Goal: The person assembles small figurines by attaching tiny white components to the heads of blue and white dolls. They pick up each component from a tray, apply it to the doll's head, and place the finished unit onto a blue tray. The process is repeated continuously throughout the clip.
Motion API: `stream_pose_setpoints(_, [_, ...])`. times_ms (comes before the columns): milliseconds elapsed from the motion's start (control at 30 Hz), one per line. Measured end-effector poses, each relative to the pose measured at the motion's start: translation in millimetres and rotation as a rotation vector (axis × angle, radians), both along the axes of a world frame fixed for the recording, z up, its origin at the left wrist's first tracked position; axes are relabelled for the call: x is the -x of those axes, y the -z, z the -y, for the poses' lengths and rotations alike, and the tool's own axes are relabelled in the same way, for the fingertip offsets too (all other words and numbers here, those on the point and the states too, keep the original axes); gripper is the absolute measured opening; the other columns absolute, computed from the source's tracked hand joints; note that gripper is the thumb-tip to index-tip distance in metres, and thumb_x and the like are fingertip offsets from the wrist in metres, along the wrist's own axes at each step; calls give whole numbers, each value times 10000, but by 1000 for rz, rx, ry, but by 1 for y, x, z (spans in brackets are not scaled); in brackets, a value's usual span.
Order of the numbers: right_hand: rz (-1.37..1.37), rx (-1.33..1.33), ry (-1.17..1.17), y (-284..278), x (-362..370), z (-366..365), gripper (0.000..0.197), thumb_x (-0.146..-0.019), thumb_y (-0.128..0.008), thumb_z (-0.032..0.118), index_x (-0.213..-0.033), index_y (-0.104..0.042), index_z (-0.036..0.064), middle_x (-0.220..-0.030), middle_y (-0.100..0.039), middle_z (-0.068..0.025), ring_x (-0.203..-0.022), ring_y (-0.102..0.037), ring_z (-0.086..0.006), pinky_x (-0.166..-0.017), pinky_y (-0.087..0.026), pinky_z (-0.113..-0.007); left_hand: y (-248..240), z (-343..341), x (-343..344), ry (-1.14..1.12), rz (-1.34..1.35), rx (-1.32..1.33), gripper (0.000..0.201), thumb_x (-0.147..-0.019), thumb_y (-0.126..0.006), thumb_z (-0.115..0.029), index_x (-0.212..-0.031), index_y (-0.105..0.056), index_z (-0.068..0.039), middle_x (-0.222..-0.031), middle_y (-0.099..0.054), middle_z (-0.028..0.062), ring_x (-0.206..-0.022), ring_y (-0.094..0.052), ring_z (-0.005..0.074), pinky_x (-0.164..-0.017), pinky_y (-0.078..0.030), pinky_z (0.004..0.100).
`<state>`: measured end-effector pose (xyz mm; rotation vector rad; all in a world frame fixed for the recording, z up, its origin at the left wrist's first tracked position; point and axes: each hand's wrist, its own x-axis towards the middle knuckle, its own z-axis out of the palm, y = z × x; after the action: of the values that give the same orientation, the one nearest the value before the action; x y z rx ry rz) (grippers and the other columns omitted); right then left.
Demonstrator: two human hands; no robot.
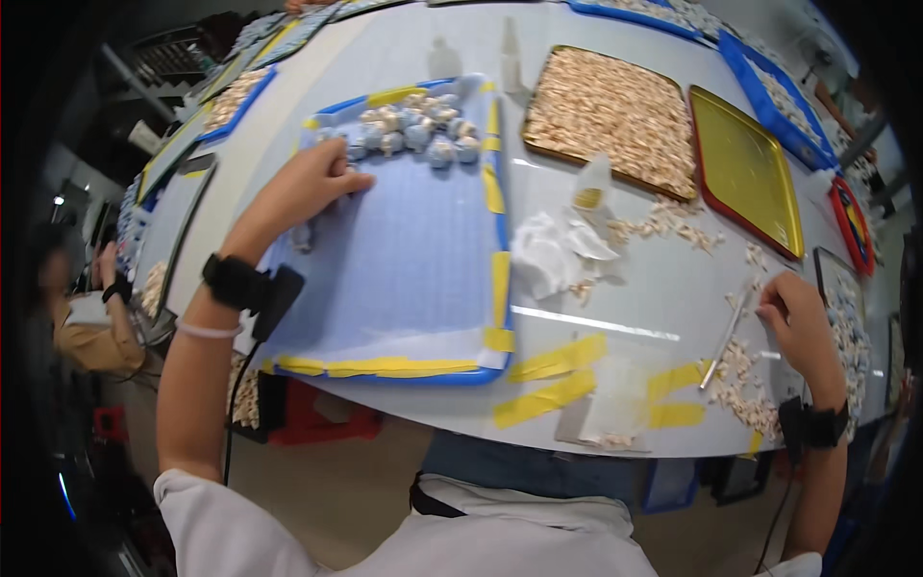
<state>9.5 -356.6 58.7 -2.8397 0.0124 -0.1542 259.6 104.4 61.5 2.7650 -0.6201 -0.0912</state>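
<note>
My left hand [306, 185] is over the left side of a blue tray [385, 279] edged with yellow tape. Its fingers are curled together, and whatever they pinch is hidden. Just beyond it, a cluster of small blue-and-cream figures [415, 125] fills the tray's far end, while another small bluish piece [302, 237] lies below my wrist. On the right, my right hand [803, 322] rests low over the table with fingers bent inward; their grip is too small to make out. Beside it lies a thin silvery pen-like tool [723, 341] among scattered small cream pieces [740, 385].
A tray heaped with cream pieces [611, 115] stands at the far middle, beside a gold tray [745, 168]. Crumpled white tissue [553, 252], a small translucent bottle [592, 183] and yellow tape strips [548, 396] lie between my hands. Another person's arm [120, 308] shows at left.
</note>
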Motion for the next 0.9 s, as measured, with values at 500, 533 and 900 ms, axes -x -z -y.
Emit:
stream_pose_setpoints(500, [54, 1, 101, 9, 13, 1, 137, -699, -514, -95, -810, -478, -24, -707, -454, -120, -614, -476, -196, -572, -394, -291, -67, -16, 128, 60, -396, 663, 267, -788, -609, -113, -1015, -484, -52, -847, -547, 46, -719, -550, 76, -618, -440, 199])
stream_pose_setpoints(533, [72, -10, 115, 8, 14, -2, 147, -702, -507, -95, -829, -490, -22, -713, -451, -114, -619, -477, -187, -575, -395, -285, -67, -12, 147, 74, -472, 750, 269, -785, -608, -65, -1023, -487, -29, -855, -549, 53, -765, -578, 94, -625, -451, 206])
stream_pose_setpoints(900, [40, -383, 321, -26, 60, 2, 46, -863, -550, 59, -896, -539, 28, -772, -509, 11, -697, -476, -47, -651, -381, -187, 27, 56, 239, 253, -854, 1460, 228, -711, -691, 89, -914, -611, 24, -1016, -564, 178, -863, -588, 209, -782, -482, 307])
